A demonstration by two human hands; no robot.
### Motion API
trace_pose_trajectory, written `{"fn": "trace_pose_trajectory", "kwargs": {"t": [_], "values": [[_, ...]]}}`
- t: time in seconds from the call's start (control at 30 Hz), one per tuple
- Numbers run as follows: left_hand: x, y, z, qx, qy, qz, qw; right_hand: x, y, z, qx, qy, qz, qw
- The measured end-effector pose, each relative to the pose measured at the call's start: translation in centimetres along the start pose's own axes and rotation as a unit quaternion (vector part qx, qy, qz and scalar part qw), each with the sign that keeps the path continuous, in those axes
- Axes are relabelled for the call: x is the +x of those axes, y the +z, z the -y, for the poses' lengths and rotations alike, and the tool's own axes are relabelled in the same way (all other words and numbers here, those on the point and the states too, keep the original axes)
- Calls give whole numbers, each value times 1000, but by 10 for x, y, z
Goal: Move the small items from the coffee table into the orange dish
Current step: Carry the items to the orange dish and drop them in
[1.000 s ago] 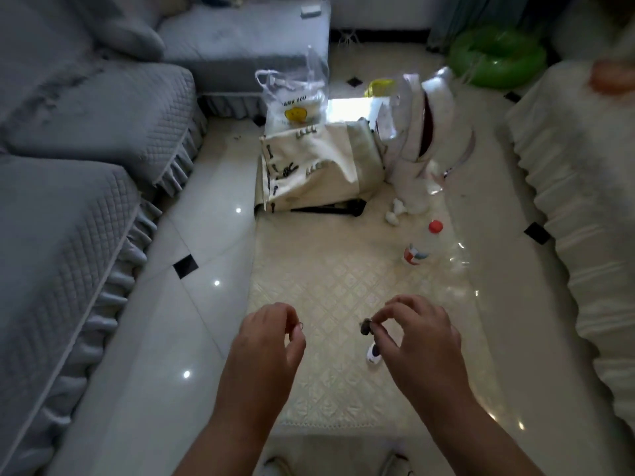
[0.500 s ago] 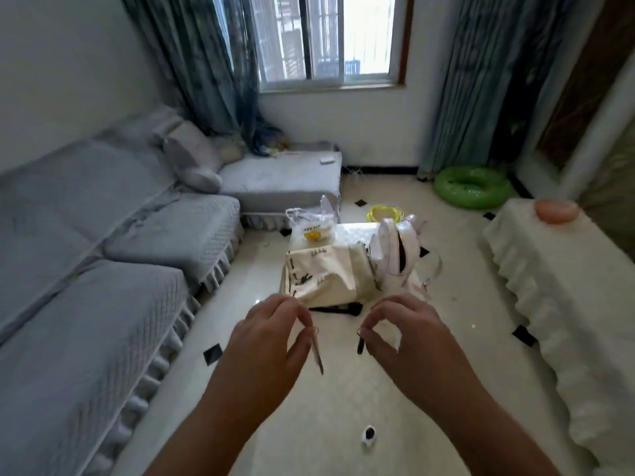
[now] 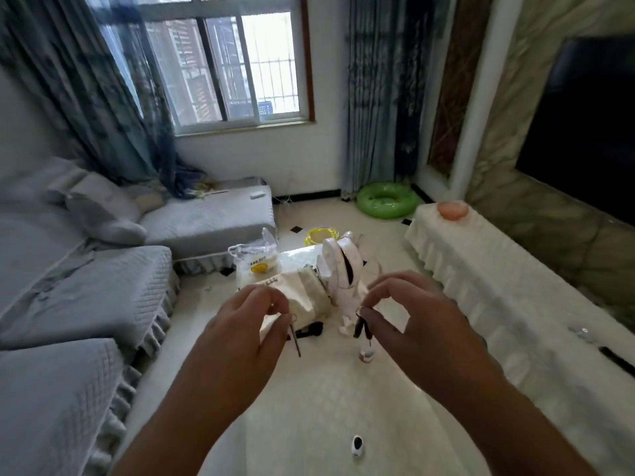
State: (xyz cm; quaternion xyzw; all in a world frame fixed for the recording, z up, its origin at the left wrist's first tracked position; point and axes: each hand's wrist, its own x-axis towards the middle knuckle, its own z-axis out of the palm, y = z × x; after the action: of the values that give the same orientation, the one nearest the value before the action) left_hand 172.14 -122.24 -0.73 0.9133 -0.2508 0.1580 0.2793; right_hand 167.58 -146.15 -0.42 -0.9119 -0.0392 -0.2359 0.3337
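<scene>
My left hand is raised over the coffee table and pinches a thin key that hangs down from a small ring. My right hand pinches a dark key fob that dangles from its fingertips. A small white and black item lies on the near end of the table. The orange dish sits far off at the back end of the cloth-covered cabinet on the right.
A small bottle, a cream cloth bag, a plastic bag and a white bag stand at the table's far end. Grey sofas line the left. A green swim ring lies on the floor by the curtain.
The view has tilted up from the table to the room. Both hands have risen with the key and the fob pinched in them.
</scene>
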Motion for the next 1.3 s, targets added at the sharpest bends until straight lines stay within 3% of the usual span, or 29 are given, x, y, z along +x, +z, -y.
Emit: {"fn": "trace_pose_trajectory", "kwargs": {"t": [0.27, 0.47, 0.9, 1.3], "values": [[-10, -19, 13, -55, 99, 38, 993, -52, 0, 38, -58, 80, -90, 991], [-14, -2, -8, -111, 188, 103, 970, -115, -22, 50, -119, 186, -129, 967], [-34, 71, -162, -199, 345, 223, 890, -269, -118, 49, -205, 377, -255, 867], [-52, 127, -303, -212, 405, 243, 856, -338, -218, -10, -230, 410, -295, 832]]}}
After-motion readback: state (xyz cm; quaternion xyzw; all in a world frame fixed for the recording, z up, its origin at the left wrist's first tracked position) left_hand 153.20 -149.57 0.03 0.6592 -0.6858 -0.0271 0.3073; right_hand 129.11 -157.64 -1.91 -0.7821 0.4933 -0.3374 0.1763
